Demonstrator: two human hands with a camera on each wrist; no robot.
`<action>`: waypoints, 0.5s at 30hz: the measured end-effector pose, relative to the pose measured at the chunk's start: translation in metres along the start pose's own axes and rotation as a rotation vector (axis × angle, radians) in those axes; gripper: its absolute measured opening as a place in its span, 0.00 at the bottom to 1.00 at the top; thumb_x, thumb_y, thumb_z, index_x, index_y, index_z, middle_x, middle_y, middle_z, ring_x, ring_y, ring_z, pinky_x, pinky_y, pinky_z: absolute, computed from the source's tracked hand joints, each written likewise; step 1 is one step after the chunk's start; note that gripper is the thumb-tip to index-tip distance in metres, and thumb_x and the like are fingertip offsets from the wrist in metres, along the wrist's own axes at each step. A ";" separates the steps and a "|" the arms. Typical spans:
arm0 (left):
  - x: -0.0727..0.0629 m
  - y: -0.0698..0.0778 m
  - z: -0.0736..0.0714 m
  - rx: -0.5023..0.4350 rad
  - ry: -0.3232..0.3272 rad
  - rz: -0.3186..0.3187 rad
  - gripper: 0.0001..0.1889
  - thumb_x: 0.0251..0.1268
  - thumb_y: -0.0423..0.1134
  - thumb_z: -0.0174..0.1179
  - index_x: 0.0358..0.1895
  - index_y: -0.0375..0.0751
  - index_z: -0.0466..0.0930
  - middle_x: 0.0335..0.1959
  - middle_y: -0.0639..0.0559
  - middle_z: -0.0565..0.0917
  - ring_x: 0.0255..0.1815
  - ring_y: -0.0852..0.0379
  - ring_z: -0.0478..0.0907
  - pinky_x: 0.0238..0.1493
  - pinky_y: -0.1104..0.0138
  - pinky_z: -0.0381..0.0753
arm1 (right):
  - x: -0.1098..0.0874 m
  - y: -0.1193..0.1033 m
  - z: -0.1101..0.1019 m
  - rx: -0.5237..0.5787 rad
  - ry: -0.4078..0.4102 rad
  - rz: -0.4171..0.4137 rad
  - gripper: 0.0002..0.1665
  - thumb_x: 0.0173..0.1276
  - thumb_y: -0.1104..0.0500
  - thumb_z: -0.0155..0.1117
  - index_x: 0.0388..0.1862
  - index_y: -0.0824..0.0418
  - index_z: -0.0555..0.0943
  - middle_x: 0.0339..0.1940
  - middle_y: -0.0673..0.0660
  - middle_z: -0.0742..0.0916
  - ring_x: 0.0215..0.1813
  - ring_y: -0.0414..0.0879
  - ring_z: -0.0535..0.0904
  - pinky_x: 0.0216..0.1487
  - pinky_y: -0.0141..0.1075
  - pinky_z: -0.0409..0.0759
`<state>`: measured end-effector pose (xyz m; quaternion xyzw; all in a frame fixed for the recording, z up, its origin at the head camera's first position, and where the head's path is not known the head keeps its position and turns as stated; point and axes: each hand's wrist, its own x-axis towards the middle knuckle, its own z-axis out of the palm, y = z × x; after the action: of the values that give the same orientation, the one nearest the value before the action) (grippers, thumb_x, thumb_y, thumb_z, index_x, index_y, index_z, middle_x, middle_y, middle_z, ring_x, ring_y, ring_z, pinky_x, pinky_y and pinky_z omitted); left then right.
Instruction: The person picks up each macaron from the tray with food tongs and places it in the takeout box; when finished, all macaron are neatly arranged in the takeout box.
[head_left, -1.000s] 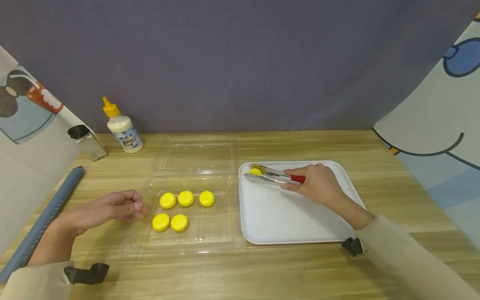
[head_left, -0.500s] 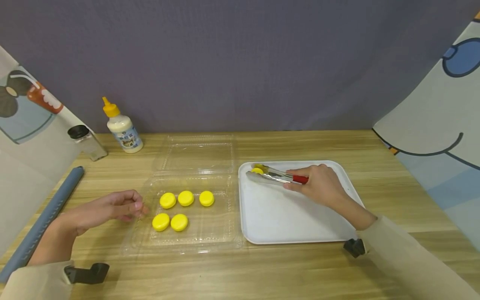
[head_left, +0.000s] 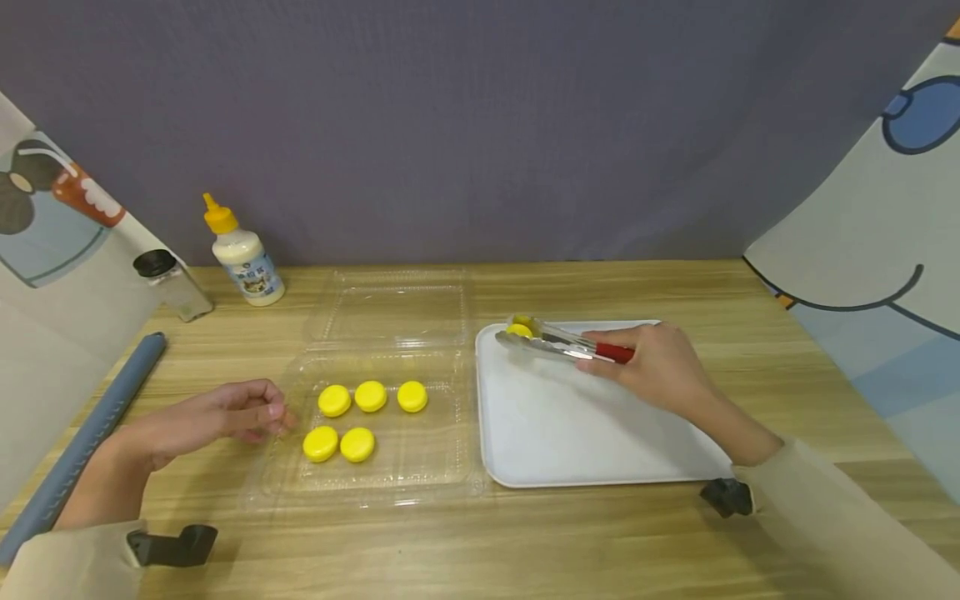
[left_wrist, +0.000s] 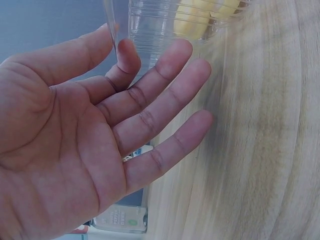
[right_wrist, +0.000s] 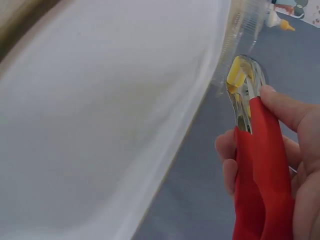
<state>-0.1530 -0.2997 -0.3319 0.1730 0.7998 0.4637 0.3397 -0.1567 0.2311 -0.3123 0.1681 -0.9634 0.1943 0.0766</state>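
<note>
My right hand (head_left: 660,367) grips red-handled metal tongs (right_wrist: 265,165). Between the tongs' tips a small yellow disc (head_left: 519,331) is held, over the back left edge of a white tray (head_left: 600,425). At the left, my left hand (head_left: 217,417) has thumb and index finger pinching the edge of a clear plastic clamshell container (head_left: 442,467), while its other fingers (left_wrist: 165,110) stretch out loosely. Several more yellow discs (head_left: 357,445) sit in two rows in the container's near half. The clear lid (head_left: 397,308) lies opened away toward the back.
A white squeeze bottle (head_left: 251,267) with a yellow nozzle and a black-capped jar (head_left: 176,287) stand at the back left. A grey-blue bar (head_left: 97,433) lies along the left, under the left forearm. A dark cloth (head_left: 480,133) rises behind the table.
The right hand has moved slightly right and away, taking the tongs and their yellow disc to the tray's back edge. The left hand and the discs in the container stay put.
</note>
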 end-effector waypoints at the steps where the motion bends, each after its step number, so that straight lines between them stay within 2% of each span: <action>1: 0.000 0.000 0.000 0.001 0.000 -0.001 0.11 0.84 0.39 0.44 0.49 0.33 0.69 0.55 0.40 0.78 0.57 0.50 0.78 0.53 0.65 0.81 | 0.000 -0.001 -0.002 0.007 -0.003 0.000 0.28 0.61 0.41 0.77 0.55 0.55 0.88 0.13 0.44 0.81 0.22 0.43 0.68 0.25 0.37 0.63; 9: 0.000 0.001 0.000 0.006 0.005 0.000 0.11 0.84 0.39 0.44 0.50 0.33 0.69 0.56 0.40 0.78 0.57 0.50 0.78 0.54 0.65 0.81 | -0.003 -0.014 -0.014 0.011 0.031 -0.071 0.27 0.60 0.43 0.78 0.54 0.56 0.89 0.15 0.47 0.84 0.20 0.41 0.70 0.23 0.36 0.67; 15: 0.000 0.000 0.001 0.008 0.004 0.006 0.11 0.84 0.39 0.44 0.50 0.33 0.69 0.55 0.40 0.78 0.57 0.50 0.78 0.54 0.65 0.81 | -0.005 -0.034 -0.020 0.006 0.019 -0.126 0.24 0.60 0.46 0.79 0.54 0.51 0.89 0.06 0.38 0.70 0.15 0.38 0.61 0.19 0.34 0.62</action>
<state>-0.1523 -0.2994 -0.3315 0.1757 0.8019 0.4617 0.3361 -0.1382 0.2113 -0.2837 0.2269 -0.9495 0.1936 0.0974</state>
